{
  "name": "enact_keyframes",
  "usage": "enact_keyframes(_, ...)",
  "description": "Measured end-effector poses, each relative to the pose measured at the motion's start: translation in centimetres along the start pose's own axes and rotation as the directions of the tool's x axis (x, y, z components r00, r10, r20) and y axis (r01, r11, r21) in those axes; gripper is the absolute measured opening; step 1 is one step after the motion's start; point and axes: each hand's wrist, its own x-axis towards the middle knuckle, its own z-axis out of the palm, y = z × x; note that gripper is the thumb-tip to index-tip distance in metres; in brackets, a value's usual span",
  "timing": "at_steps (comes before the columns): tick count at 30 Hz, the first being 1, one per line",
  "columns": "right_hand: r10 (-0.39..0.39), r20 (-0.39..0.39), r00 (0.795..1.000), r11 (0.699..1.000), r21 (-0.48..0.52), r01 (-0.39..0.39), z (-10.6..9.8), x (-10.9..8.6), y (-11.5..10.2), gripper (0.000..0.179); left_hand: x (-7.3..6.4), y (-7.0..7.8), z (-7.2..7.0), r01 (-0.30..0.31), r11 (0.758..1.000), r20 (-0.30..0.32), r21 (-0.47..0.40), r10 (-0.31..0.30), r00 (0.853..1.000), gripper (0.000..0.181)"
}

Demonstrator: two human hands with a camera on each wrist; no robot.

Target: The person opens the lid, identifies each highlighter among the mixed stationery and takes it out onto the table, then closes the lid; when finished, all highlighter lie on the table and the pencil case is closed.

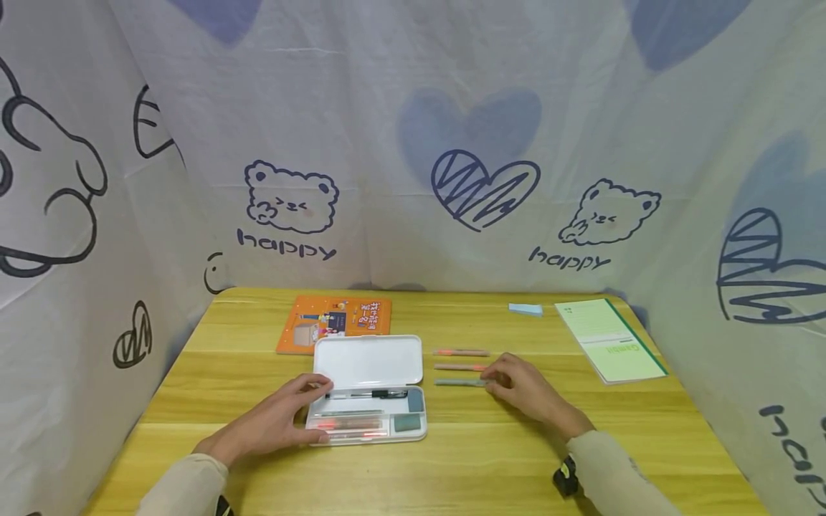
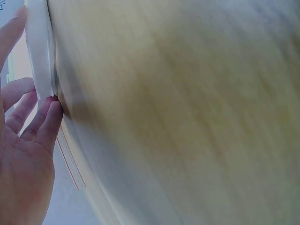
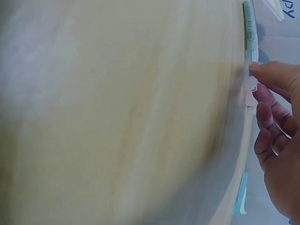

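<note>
A white pencil case [image 1: 368, 362] lies open on the table, lid tipped back. Inside it are a black pen [image 1: 387, 393], pens in the front section and two grey-green blocks [image 1: 406, 422]. My left hand [image 1: 277, 419] grips the case's left end, thumb at the front and fingers toward the hinge; the left wrist view shows those fingers on the case's side [image 2: 43, 51]. To the right of the case, three pens lie in parallel rows. My right hand [image 1: 525, 390] pinches the right end of the nearest one, a green pen [image 3: 250, 28]. An orange-tipped pen [image 1: 454, 367] lies just behind it.
Behind the case is an orange booklet [image 1: 335, 322], partly covered by the lid. Another pen [image 1: 461, 352] lies farthest back in the row. Blue sticky notes [image 1: 525, 309] and a green-and-white notepad [image 1: 609, 340] sit at the back right. A printed cloth surrounds the wooden table [image 1: 484, 466].
</note>
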Motion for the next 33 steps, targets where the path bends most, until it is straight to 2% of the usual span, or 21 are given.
enact_keyframes(6,-0.035,-0.033,0.999,0.999,0.017,0.035,-0.1,0.1,-0.7,0.018,0.0,0.0,0.0,-0.005,1.000,-0.004,0.009,0.005,1.000,0.095)
enact_keyframes(12,-0.124,-0.041,0.991,0.992,-0.005,0.123,0.2,0.7,-4.1,0.017,0.1,0.0,0.0,-0.007,1.000,-0.004,0.010,0.007,1.000,0.095)
enact_keyframes(17,-0.201,0.015,0.979,0.978,-0.057,0.202,1.6,1.1,-7.7,0.017,0.1,0.1,0.0,-0.010,1.000,-0.001,0.006,0.010,1.000,0.094)
enact_keyframes(22,-0.302,0.073,0.951,0.951,-0.040,0.305,3.6,1.3,-11.0,0.018,0.1,0.0,0.0,-0.007,1.000,0.000,-0.004,0.007,1.000,0.093)
enact_keyframes(29,-0.322,0.208,0.924,0.935,-0.085,0.345,6.2,1.7,-14.8,0.018,0.1,0.0,0.0,0.006,1.000,0.003,-0.022,-0.005,1.000,0.094)
enact_keyframes(33,-0.351,0.240,0.905,0.912,-0.133,0.388,7.5,2.0,-15.8,0.017,0.2,0.0,0.0,0.007,1.000,0.003,-0.023,-0.007,1.000,0.094)
